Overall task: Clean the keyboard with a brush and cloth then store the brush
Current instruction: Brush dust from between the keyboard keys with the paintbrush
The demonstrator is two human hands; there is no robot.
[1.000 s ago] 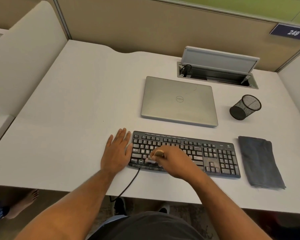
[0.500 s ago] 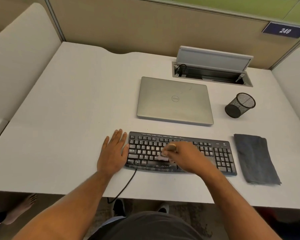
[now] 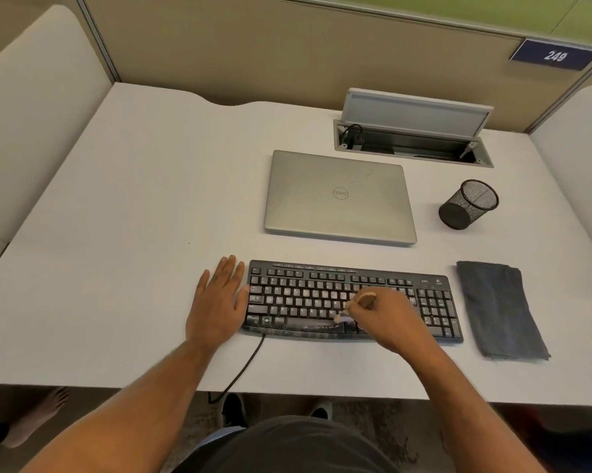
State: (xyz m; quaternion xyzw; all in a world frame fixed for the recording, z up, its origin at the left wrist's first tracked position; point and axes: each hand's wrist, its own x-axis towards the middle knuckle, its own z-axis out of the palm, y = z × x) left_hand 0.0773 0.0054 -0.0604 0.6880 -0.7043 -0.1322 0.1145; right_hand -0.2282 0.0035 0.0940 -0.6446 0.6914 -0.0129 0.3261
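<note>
A dusty black keyboard point(image 3: 304, 295) lies near the front of the white desk point(image 3: 134, 233). My right hand point(image 3: 386, 319) grips a small brush point(image 3: 364, 299) with a wooden handle. Its pale bristles touch the bottom key rows just right of the space bar. My left hand point(image 3: 217, 302) lies flat on the desk with straight fingers, its thumb against the keyboard's left edge. A folded dark grey cloth point(image 3: 495, 308) lies right of the keyboard. A black mesh pen cup point(image 3: 468, 204) stands behind the cloth.
A shut silver laptop point(image 3: 338, 196) lies behind the keyboard. Behind it a cable box point(image 3: 414, 145) in the desk has its lid raised. The keyboard's cable point(image 3: 243, 367) runs over the front edge. Partition walls surround the desk. A person's bare foot point(image 3: 35, 418) shows below left.
My right hand has moved the brush rightward along the lower key rows, from the left part to just right of the space bar. My left hand has stayed in place.
</note>
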